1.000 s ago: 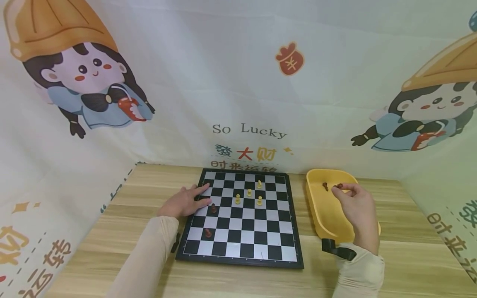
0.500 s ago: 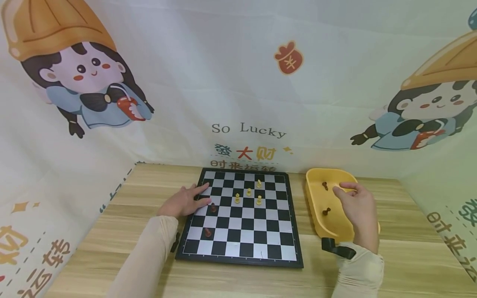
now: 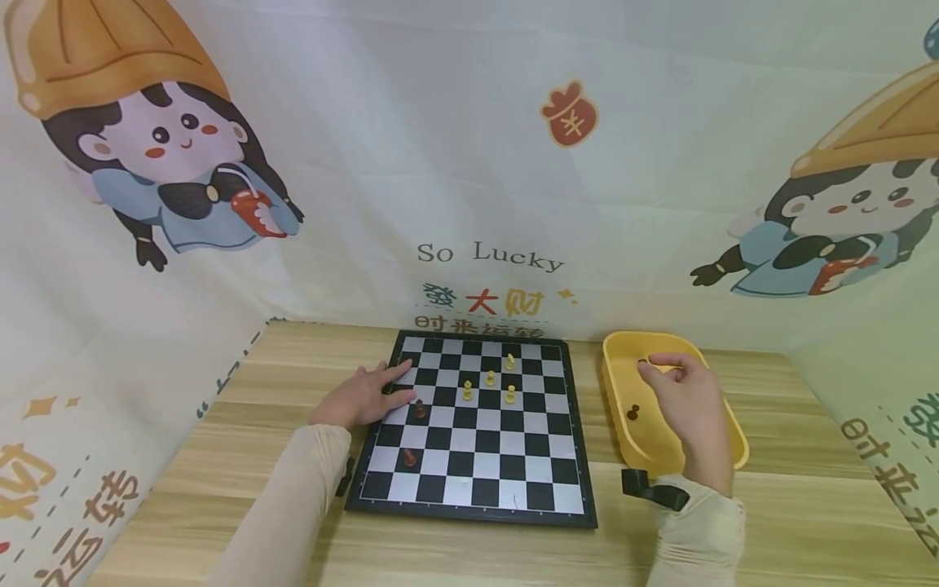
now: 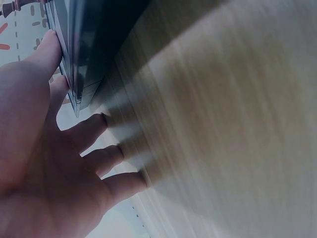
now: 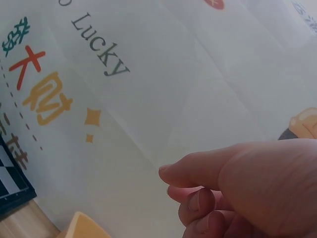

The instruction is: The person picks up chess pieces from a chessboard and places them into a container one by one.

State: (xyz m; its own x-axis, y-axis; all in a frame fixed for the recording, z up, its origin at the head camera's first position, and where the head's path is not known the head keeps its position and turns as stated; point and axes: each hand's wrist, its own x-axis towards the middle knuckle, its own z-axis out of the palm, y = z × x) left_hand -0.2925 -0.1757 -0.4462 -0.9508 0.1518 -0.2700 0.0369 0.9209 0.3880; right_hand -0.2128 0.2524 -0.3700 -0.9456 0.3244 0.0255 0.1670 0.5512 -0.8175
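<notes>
The left hand (image 3: 359, 397) is spread at the left edge of the flat, black-framed chequered board (image 3: 487, 440); above the smooth yellow oblong tray (image 3: 651, 447), the right hand (image 3: 688, 399) is curled, whether pinching anything cannot be told. The waisted, dark-brown chess piece (image 3: 633, 412) inside is best gripped lightly. Wood-grained surface (image 3: 513, 558) is seen beneath.

Chessboard (image 3: 513, 468) on tabletop (image 3: 484, 562); tray (image 3: 653, 444) to its right.
Six chess pieces (image 3: 467, 391) on board; left hand (image 3: 358, 398) at its left edge; right hand (image 3: 693, 412) over tray; cloth (image 3: 469, 163) behind.
</notes>
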